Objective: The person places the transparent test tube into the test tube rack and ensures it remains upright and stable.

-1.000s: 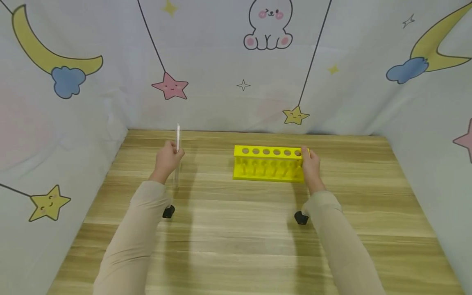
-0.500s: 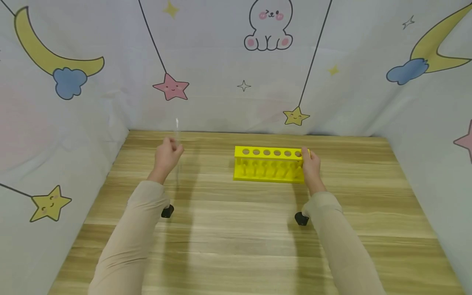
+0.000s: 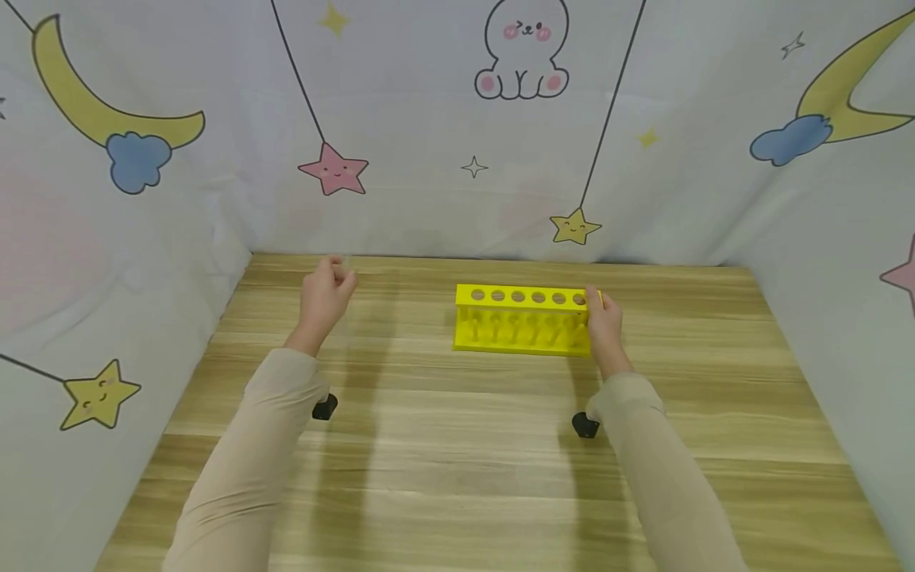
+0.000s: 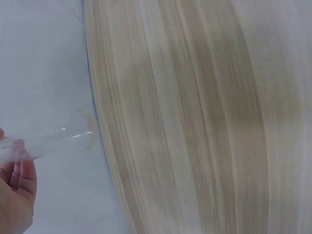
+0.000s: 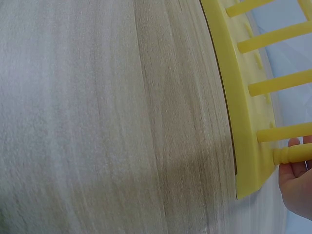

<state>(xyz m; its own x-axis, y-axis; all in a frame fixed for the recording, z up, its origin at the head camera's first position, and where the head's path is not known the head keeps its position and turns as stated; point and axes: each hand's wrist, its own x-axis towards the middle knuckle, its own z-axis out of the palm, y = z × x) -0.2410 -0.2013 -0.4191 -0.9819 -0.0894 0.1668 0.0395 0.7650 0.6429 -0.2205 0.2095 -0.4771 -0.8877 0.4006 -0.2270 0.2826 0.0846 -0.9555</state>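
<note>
My left hand pinches a clear glass test tube between thumb and fingers, above the back left of the table. In the left wrist view the tube's rounded end points away from the fingers; in the head view its outline is barely visible. A yellow test tube rack stands upright toward the back, with a row of round holes on top and several pegs below. My right hand grips the rack's right end, thumb over the top. The right wrist view shows fingers around the rack's end post.
The wood-grain table is bordered by a white cloth backdrop at the back and on both sides, printed with stars, moons and a cartoon animal. Black wrist-camera mounts show under both sleeves.
My left hand has moved slightly away toward the back edge. The tube, clearly upright before, has tilted and now hardly shows in the head view. The right hand and rack keep their place.
</note>
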